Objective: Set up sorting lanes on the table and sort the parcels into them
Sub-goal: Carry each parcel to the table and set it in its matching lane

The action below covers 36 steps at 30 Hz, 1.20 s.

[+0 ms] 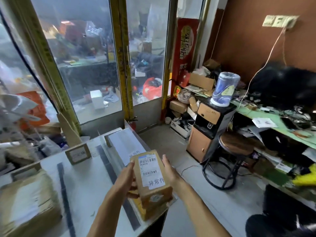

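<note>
A brown cardboard parcel is held between both hands above the near right corner of the white bench. Its long axis runs away from the person, tilted a little to the left at the far end, and its labelled top face looks up at the camera. A white shipping label with barcodes and three large printed characters covers most of that face.

The left hand grasps the parcel's left side, fingers curled against it and under its near edge. The right hand lies flat along the right side with straight fingers pressing the cardboard, not curled around it.

Two dark tape strips run lengthwise down the bench, marking lanes. At the far end of the lanes stand small cardboard sign cards. A large taped cardboard box lies in the left lane. A flat white parcel lies in the right lane beyond the held one, with a printed slip at its near edge.

Right of the bench, a round stool stands on the floor beside a water dispenser.
</note>
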Available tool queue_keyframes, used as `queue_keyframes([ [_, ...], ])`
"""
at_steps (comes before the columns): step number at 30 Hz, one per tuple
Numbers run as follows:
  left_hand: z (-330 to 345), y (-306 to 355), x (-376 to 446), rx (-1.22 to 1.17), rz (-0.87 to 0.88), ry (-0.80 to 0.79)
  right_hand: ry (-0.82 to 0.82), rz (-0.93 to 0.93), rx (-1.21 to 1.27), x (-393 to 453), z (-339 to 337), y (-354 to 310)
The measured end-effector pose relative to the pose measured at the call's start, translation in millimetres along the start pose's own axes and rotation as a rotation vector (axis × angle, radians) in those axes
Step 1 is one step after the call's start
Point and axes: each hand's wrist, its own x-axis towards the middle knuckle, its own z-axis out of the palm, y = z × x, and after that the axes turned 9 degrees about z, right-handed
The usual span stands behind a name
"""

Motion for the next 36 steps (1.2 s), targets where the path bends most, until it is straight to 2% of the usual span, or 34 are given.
queue_keyframes([
  [5, 9.9, 4.4, 7.5, -0.012, -0.060, 0.069, -0.020, 0.039, -0.037, 34.7, -2.5, 2.1],
  [14, 34.9, 9.4, 2.8, -0.061, -0.175, 0.189, -0.042, 0.016, -0.301, 5.8, -17.1, -22.3],
  [20, 44.9, 18.5, 0.4, -0.085, -0.193, 0.272, -0.118, 0.010, -0.408, -6.0, -17.8, -36.1],
  [27, 62.9, 31.3, -15.9, -0.098, -0.154, 0.410, -0.025, -0.117, -0.639, -35.5, -11.7, -48.7],
  [30, 64.6, 31.8, -23.5, -0.090, -0.166, 0.462, -0.050, -0.162, -0.695, -44.5, -14.1, -52.1],
  [33, 60.8, 26.8, -39.2, -0.129, -0.149, 0.580, -0.095, -0.193, -0.745, -54.2, -14.5, -54.8],
  [36, 49.1, 12.8, -57.9, -0.143, -0.112, 0.711, -0.071, -0.328, -0.799, -67.3, -6.0, -58.4],
])
